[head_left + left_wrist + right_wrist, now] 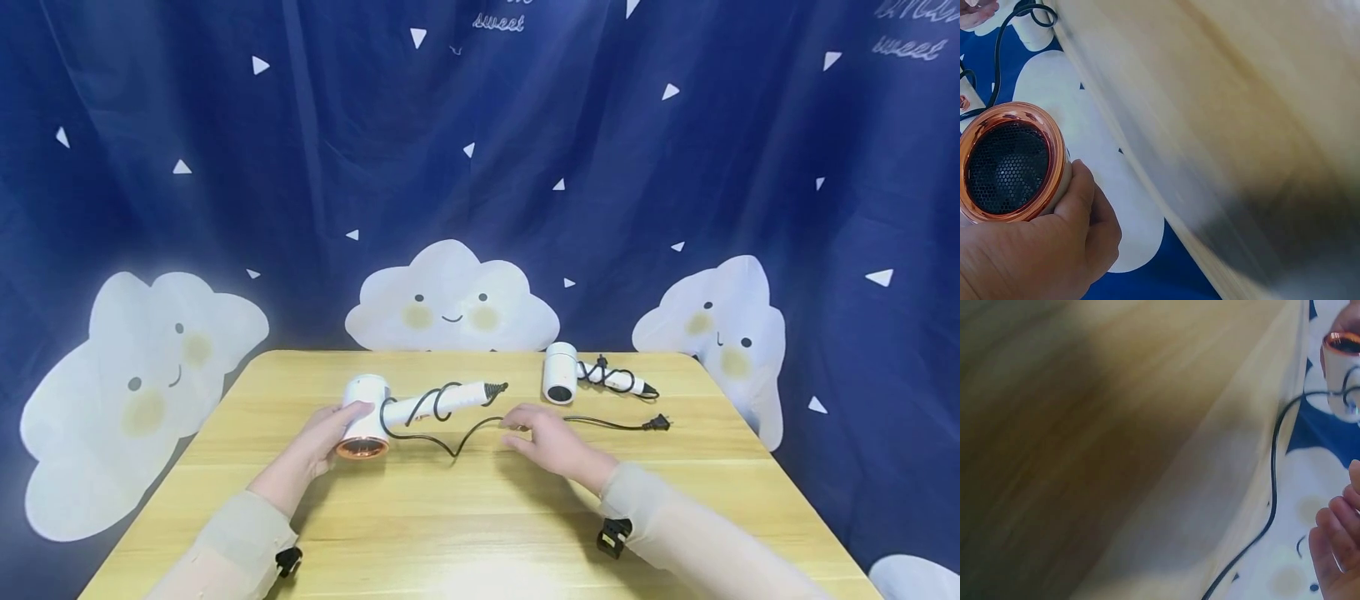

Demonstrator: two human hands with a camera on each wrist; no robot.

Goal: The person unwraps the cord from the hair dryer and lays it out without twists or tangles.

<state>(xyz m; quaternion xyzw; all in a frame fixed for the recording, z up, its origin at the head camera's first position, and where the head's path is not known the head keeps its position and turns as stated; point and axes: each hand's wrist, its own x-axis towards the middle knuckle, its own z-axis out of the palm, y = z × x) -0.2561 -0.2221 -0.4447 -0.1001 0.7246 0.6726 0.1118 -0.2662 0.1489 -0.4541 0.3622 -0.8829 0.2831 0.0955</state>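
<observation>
A white hair dryer [367, 392] with a copper-coloured ring and dark mesh is at the left in the head view. My left hand [326, 433] grips its barrel; in the left wrist view the thumb and fingers curl round the side behind the copper ring [1058, 150]. Part of the black cord [429, 437] loops round the white handle [465, 395], which points right. The rest runs right, behind my right hand [551, 442], to a plug [657, 423]. In the right wrist view, the relaxed fingers [1329, 544] stand apart from the cord [1274, 475].
A second white hair dryer [560, 375], its cord wound round the handle, lies at the back right of the wooden table [450, 533]. Behind the table's far edge hangs a dark blue curtain [420, 183] with white clouds.
</observation>
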